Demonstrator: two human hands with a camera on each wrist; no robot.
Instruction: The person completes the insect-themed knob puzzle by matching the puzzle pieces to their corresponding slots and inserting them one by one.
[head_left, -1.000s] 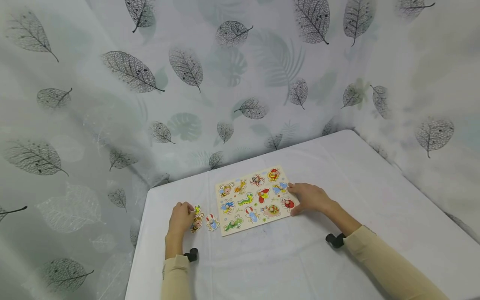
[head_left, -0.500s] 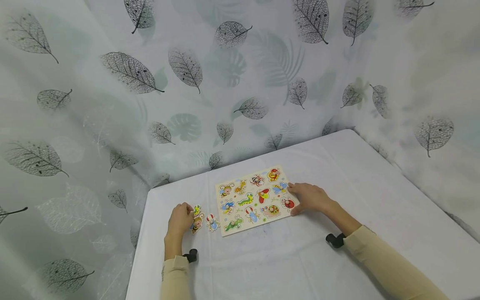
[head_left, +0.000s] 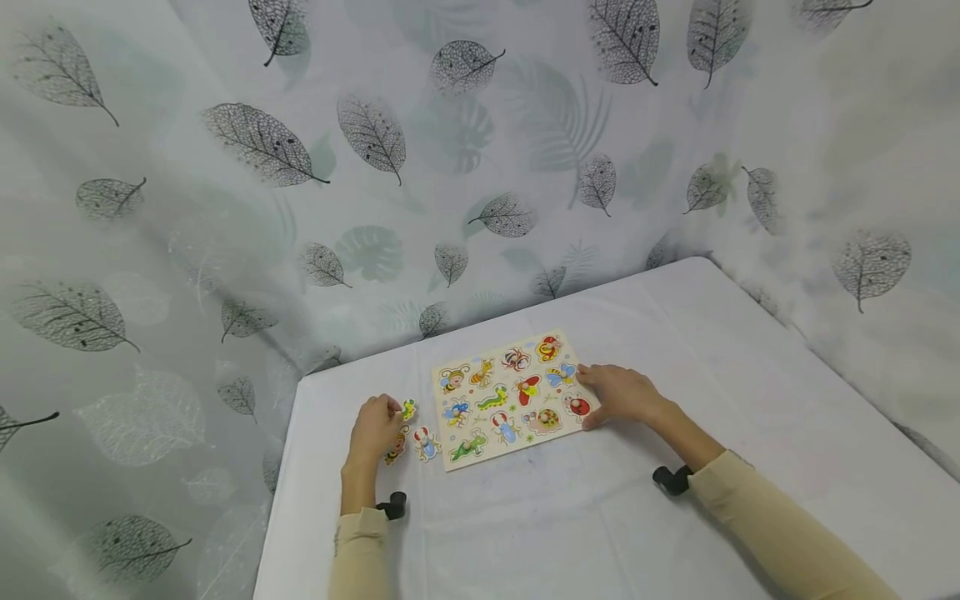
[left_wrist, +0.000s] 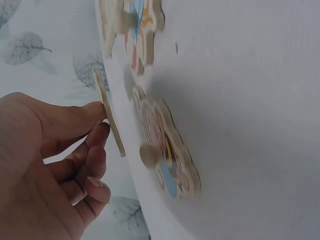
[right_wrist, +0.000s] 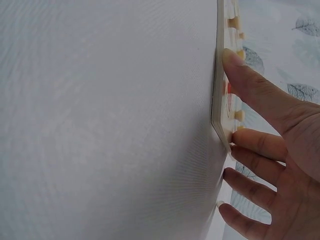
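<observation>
My left hand point(head_left: 375, 429) pinches a small green and yellow caterpillar puzzle piece point(head_left: 408, 409) between thumb and fingertips. In the left wrist view this piece point(left_wrist: 111, 120) is edge-on, raised off the cloth. Below it lies a bee piece point(left_wrist: 167, 150) with a round wooden knob, partly covered by my hand in the head view. A blue and red beetle piece point(head_left: 427, 444) sits between the bee and the wooden puzzle board point(head_left: 480, 421). Nearly straight, the thumb and index finger of my right hand point(head_left: 618, 393) touch the board's right side near its front corner.
Colourful insect pictures cover the board, several with knobs standing up. A white cloth point(head_left: 540, 525) covers the table, whose back edge meets a leaf-printed curtain point(head_left: 465, 167). Each wrist bears a small black camera mount point(head_left: 670, 480).
My left hand has lifted the caterpillar piece from beside the bee and carried it slightly right, toward the board. The right hand and the board stay in place.
</observation>
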